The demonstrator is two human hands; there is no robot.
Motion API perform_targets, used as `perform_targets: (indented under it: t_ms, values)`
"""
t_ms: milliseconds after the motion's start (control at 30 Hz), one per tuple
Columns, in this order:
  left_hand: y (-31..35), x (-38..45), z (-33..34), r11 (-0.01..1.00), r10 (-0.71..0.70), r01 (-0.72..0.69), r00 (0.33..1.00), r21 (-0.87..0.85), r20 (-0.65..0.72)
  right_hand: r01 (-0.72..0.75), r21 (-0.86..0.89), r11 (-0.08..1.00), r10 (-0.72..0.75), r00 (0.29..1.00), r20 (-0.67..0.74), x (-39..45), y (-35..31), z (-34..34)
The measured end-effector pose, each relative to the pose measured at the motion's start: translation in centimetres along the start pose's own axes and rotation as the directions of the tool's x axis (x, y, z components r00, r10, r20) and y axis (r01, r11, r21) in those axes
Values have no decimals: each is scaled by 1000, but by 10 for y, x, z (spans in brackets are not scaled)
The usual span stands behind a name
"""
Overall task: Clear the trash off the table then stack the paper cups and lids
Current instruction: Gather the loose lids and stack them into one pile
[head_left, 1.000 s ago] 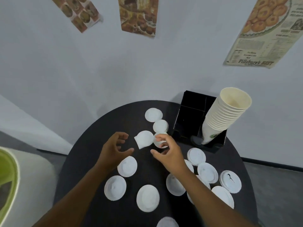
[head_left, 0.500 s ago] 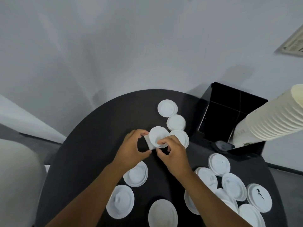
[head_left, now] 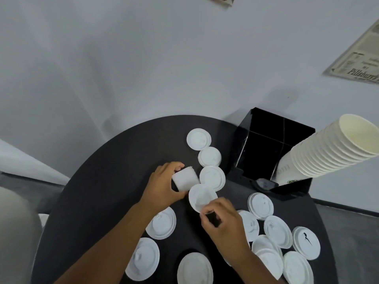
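Note:
On the round black table, my left hand grips a short white stack of lids lying on its side. My right hand pinches the near edge of a single white lid, lifted just right of that stack. Several more white lids lie flat: three in a row behind, some under my forearms, a cluster at the right. A tall stack of paper cups leans out of the black holder.
The black compartment holder stands at the table's back right, against the grey wall. A pale rounded bin sits left of the table. A poster hangs at the upper right. One lid at far right carries a dark mark.
Both hands closed in on the lids at the table's middle. My left hand took the short stack; my right hand lifted one lid and drew it toward me, away from the stack.

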State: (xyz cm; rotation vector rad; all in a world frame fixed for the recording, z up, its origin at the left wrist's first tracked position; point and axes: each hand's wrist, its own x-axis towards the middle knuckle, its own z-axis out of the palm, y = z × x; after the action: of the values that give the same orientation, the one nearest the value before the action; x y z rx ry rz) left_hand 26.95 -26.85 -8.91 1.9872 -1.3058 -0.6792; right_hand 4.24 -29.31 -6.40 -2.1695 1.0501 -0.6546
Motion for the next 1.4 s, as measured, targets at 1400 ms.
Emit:
perform_targets:
  t_ms: [1400]
  values:
    - [277,-196,158,874,485,-436,793,-213,368,-305,727,615,691,653,-310,-250,36,-240]
